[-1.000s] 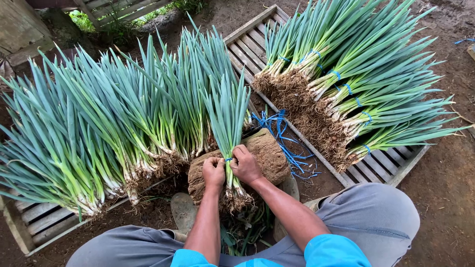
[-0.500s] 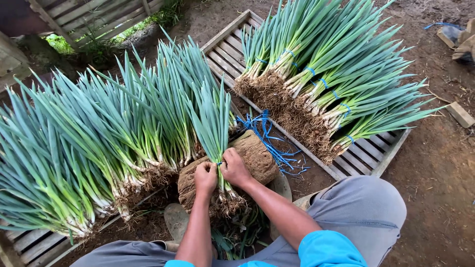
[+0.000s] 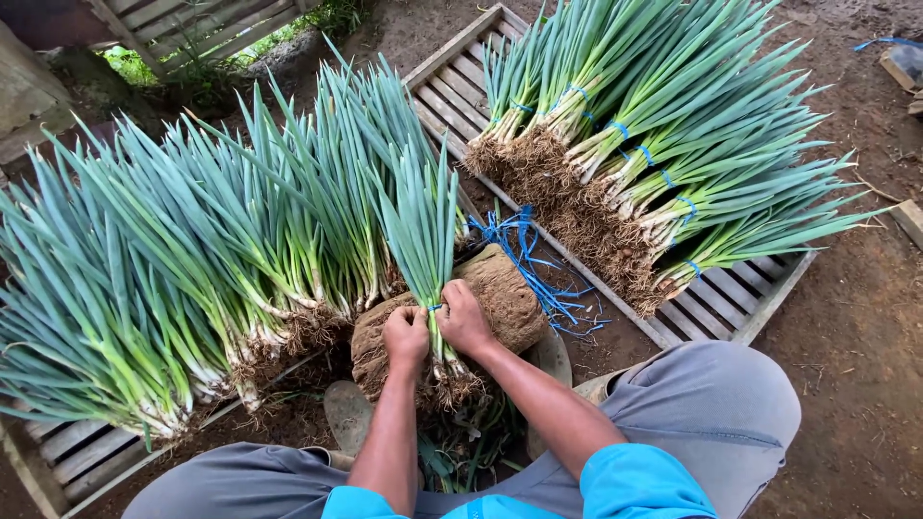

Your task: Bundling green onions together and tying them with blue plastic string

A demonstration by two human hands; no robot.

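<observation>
We looked down on our two hands working at one bunch [image 3: 430, 240] of green onions, held upright over a brown stump [image 3: 500, 293] between our knees. The left hand [image 3: 406, 336] was closed around the bunch's pale stems, fingers curled tight against it. The right hand [image 3: 463, 319] gripped the same stems from the other side, just touching the left, thumb and fingers pinched at a bit of blue string [image 3: 435, 308] at the stems. The roots [image 3: 452, 384] of the bunch hung below both hands, against the front of the stump; its leaves fanned up and away from us.

To the left lay a large heap [image 3: 173, 269] of untied onions on a wooden slat pallet [image 3: 67, 452], roots toward us. To the right, a second pallet [image 3: 740, 308] carried tied bundles [image 3: 663, 135], each bound with a blue band, roots pointing to the stump. Loose blue strings [image 3: 534, 259] lay on the dirt between the stump and that pallet. Our grey trousers [image 3: 711, 404] and blue sleeve [image 3: 635, 481] filled the bottom of the view.
</observation>
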